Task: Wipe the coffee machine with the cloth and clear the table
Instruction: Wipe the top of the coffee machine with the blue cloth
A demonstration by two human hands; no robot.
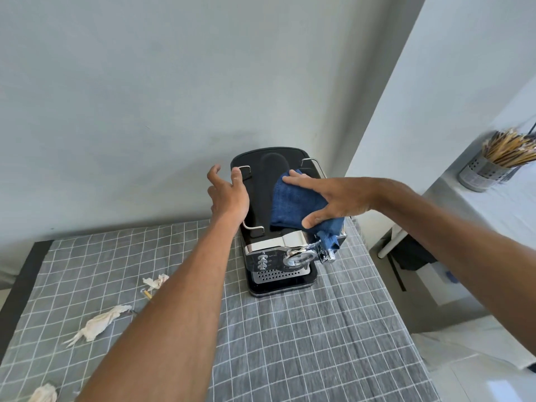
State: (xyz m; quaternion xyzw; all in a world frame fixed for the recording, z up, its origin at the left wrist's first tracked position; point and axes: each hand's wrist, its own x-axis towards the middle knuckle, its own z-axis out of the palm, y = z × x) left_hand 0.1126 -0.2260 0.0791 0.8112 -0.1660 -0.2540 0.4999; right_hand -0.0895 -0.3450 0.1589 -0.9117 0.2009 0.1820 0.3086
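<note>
Wipe step underway, judging by pose. Espresso machine (275, 227) sits at far right of the table (333, 343), back close to the wall, front w/ chrome group head and drip grate facing the camera.

R hand (336, 198): flat, fingers spread wide, palm pressing the blue cloth (295, 204) onto the right half of the machine's black top. Not a pinch grip, just pressure down, prob so the cloth drags w/ the hand. One cloth corner hangs over the front right edge, just above the chrome portafilter handle.

L hand (229, 192): open, fingers loosely curled, at the machine's left edge by the wire rail. Looks like bracing so the body doesn't slide under the wipe. Can't tell if it's really touching; it holds nothing.

Counts: 1 machine, 1 cloth, 3 crumpled tissue scraps on the grey grid tablecloth, all left: one mid (155, 281), one nearer (98, 322), one at the near left edge (43, 394), partly cut off. Small yellowish bit by the mid scrap, unclear what.

Table clearing not started imo; scraps all lie loose, well apart from both hands.

Off-table, far right: 1 metal holder of chopsticks (490, 166) on a separate surface.
</note>
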